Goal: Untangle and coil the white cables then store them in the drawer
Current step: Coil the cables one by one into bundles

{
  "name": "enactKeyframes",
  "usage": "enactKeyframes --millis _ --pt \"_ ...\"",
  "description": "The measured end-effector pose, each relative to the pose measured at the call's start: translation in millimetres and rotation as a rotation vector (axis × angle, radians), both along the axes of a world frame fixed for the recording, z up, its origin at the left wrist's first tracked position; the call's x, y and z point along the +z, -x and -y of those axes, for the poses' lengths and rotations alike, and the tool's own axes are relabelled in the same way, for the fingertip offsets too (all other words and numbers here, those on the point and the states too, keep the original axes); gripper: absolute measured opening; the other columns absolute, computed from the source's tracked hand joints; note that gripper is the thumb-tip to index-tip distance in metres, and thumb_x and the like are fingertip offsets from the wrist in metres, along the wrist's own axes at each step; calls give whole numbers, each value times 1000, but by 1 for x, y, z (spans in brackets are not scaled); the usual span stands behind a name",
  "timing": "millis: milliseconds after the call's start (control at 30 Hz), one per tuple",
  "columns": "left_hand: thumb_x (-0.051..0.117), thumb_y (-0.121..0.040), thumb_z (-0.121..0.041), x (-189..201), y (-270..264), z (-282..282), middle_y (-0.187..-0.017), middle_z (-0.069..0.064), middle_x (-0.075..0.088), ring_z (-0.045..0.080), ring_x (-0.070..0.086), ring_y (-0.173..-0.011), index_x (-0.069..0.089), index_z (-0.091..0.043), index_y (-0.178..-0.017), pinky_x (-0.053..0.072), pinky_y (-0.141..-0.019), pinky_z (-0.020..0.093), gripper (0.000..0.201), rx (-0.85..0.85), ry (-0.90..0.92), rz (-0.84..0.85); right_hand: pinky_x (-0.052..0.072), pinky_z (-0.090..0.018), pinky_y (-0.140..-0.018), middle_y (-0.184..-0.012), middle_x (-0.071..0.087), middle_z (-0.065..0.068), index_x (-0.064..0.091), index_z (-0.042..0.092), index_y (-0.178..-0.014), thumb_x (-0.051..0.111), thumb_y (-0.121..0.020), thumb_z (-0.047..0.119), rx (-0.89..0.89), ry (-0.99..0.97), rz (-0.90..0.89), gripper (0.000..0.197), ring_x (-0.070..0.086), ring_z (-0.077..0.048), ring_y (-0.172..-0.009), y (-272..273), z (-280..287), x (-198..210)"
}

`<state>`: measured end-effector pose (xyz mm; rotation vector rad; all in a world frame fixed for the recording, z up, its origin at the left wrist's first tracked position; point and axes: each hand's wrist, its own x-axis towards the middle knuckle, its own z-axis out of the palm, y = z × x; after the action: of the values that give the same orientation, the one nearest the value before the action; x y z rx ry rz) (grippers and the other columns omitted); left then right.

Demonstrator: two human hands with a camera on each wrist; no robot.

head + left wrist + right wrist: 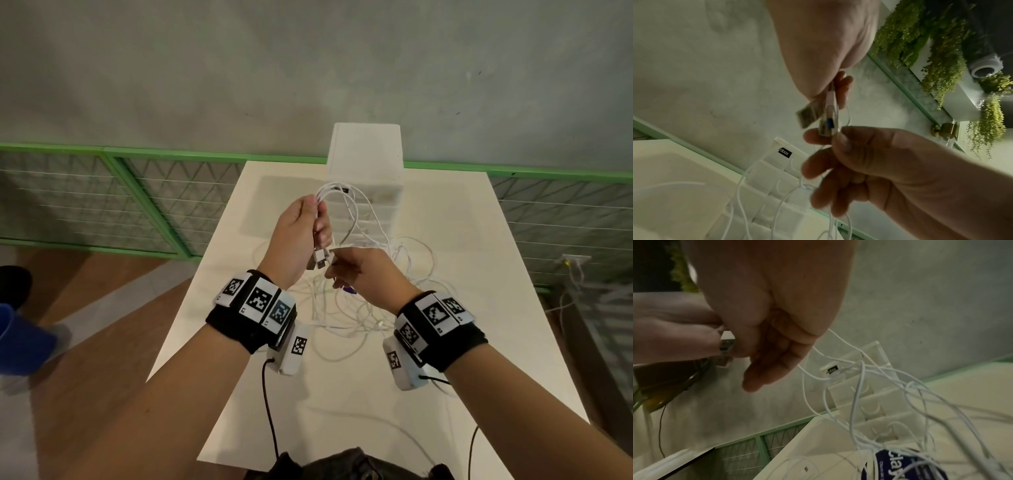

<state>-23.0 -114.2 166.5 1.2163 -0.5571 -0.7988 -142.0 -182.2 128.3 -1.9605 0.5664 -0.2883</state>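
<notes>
Both hands worked above the desk's (513, 308) middle: your left hand (294, 240) gripped bunched white cables (356, 212), your right hand (363, 274) pinched a plug (320, 262), best eased free slowly.

Inside the left hand (297, 236), the gripped stretch of the white cables (356, 301) is hidden. Just below that grip, the right hand (366, 277) hides its own fingertips. The dark blue label (898, 467) hanging under the grip is cut by the frame edge, its print unreadable.
</notes>
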Motion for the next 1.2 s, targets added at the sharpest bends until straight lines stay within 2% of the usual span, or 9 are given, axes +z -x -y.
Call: enactKeyframes --millis 300,467,567,667,733,833,967,1100,1200 --pt "27 -102 -35 0 7 6 -50 -9 32 11 30 -35 50 -13 -86 26 -37 20 37 14 -15 92 46 -14 -57 -66 66 1 66 12 -79 65 -85 12 36 -62 7 6 60 -4 -56 -9 -3 11" --pt "29 -103 -28 -6 -10 -1 -52 -10 35 8 25 -33 47 -13 -86 17 -36 17 30 -98 -103 124 51 -39 -59 -68 67 -5 71 13 -76 75 -75 24 -237 75 135 12 57 -13 -57 -1 20 22" --pt "30 -103 -27 -5 -10 -5 -52 -9 35 8 23 -38 46 -13 -83 15 -38 19 29 -213 -171 122 43 -14 -81 -98 56 3 63 12 -108 74 -75 25 -317 439 349 36 50 -3 -85 -2 37 29" --pt "31 -103 -25 1 1 -6 -53 -8 33 8 24 -40 44 -13 -81 16 -38 21 29 -373 -199 119 26 -4 -99 -122 46 2 49 11 -129 63 -81 2 -93 568 199 51 40 -7 -113 -12 44 29" --pt "31 -103 -22 7 7 -6 -54 -5 34 7 29 -39 44 -12 -80 20 -36 17 28 -484 -241 114 40 -13 -90 -110 58 -3 59 8 -115 46 -74 -18 -18 464 161 50 52 -13 -103 -13 46 27" --pt "32 -103 -19 15 6 -7 -55 -3 34 5 30 -37 47 -11 -82 23 -35 14 26 -568 -298 110 41 -28 -71 -86 59 -3 58 17 -94 36 -64 -18 -32 355 176 51 54 -23 -79 -10 50 28" --pt "31 -102 -31 27 5 -9 -53 -7 28 4 22 -37 53 -13 -86 17 -35 12 33 -593 -348 106 42 -11 -58 -77 61 13 53 14 -96 36 -67 -22 -118 204 218 49 55 3 -61 -8 58 42" --pt "24 -100 -48 38 11 -9 -48 -10 25 6 17 -35 47 -18 -76 13 -40 11 45 -599 -355 99 40 -20 -38 -59 58 6 58 6 -88 42 -80 -14 -110 106 155 27 45 -4 -39 -6 54 34" --pt "25 -101 -42 43 15 -10 -47 -9 24 7 15 -35 44 -17 -73 8 -42 16 42 -589 -217 87 35 -20 -36 -49 47 3 57 16 -70 38 -80 -15 -205 -25 189 37 37 -5 -35 -7 41 19"
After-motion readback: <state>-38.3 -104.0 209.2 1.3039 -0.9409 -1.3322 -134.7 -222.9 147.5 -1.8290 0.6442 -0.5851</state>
